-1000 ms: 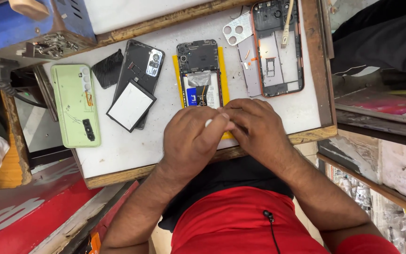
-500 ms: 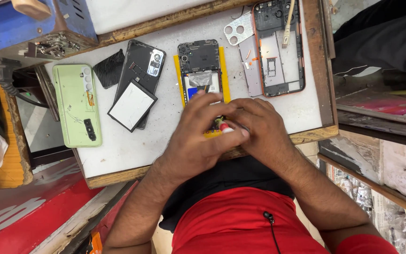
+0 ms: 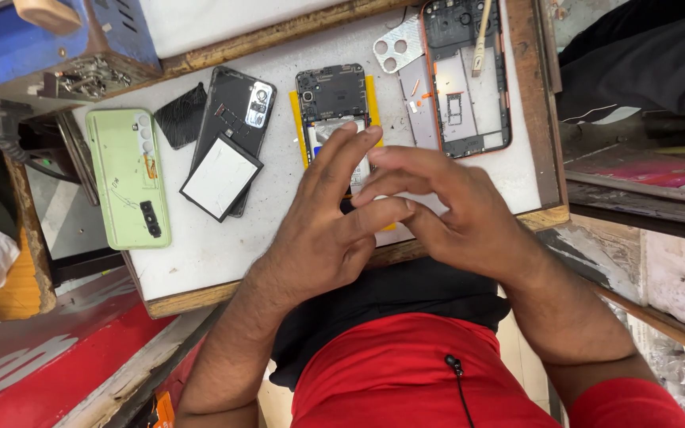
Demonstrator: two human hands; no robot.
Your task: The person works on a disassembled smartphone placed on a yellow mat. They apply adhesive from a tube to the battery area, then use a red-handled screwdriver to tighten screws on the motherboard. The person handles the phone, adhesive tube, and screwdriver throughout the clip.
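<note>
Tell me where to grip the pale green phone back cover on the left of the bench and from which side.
Grip the pale green back cover across its two long edges near the middle, coming straight down from above. It lies flat and alone on the white bench top, long sides clear, with the black square piece and dark phone lying to its right. Probably thin, so pinch lightly.

Bare white worktop (image 3: pixel 223 246) open btwn pale green phone back cover (image 3: pixel 128 178) and left hand (image 3: pixel 319 230); near edge free there. Farther back it's crowded: black phone w/ white square panel (image 3: pixel 227 147), opened yellow-framed phone (image 3: pixel 331 103), orange-rimmed phone frame (image 3: pixel 465 79). Right hand (image 3: pixel 453 214) blocks front-right; raised wooden rim (image 3: pixel 537 103) walls the right side.
</note>
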